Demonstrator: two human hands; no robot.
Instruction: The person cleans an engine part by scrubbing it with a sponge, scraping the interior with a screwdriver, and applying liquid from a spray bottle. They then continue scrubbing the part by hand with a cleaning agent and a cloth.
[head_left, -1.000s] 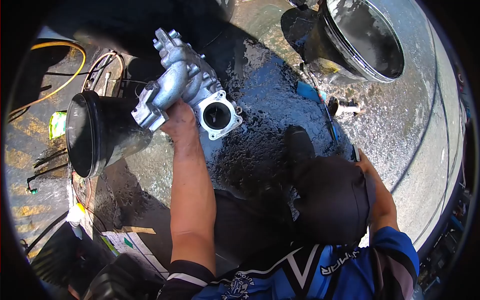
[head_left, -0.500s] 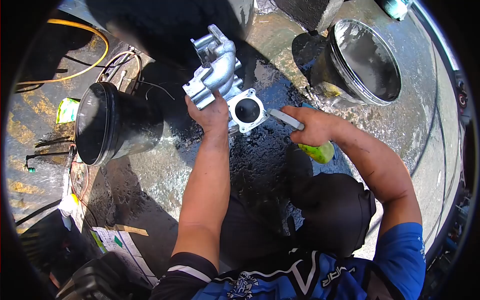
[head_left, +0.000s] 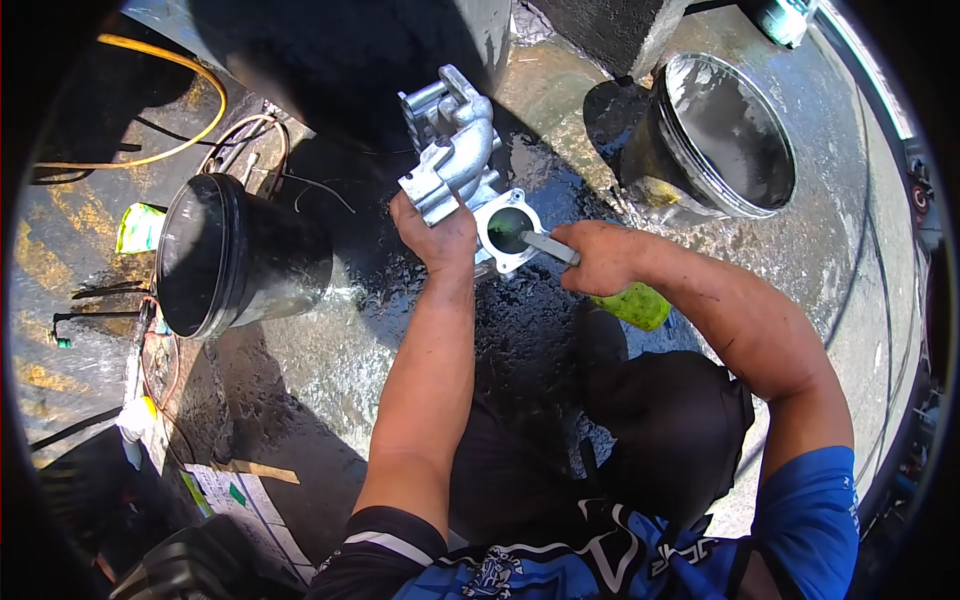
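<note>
My left hand (head_left: 437,232) is closed around the underside of a silvery cast metal part (head_left: 470,150) with curved pipes. At its lower right is a round flanged opening (head_left: 508,231), where something green shows inside. My right hand (head_left: 600,258) is closed on a flat grey handle (head_left: 551,247), whose front end reaches into the opening. What joins that handle to the green thing is hidden. A yellow-green object (head_left: 637,306) shows just below my right hand, partly covered by it.
A black bucket (head_left: 210,258) lies tilted at the left, and another bucket (head_left: 678,140) stands at the upper right. A yellow hose (head_left: 205,75) curves at the upper left. A printed sheet (head_left: 250,505) lies at the lower left on the wet concrete floor (head_left: 300,370).
The metal part and my left hand have shifted slightly right and down. My right hand has moved a little left, and the handle's front end now sits inside the opening, where green has appeared.
</note>
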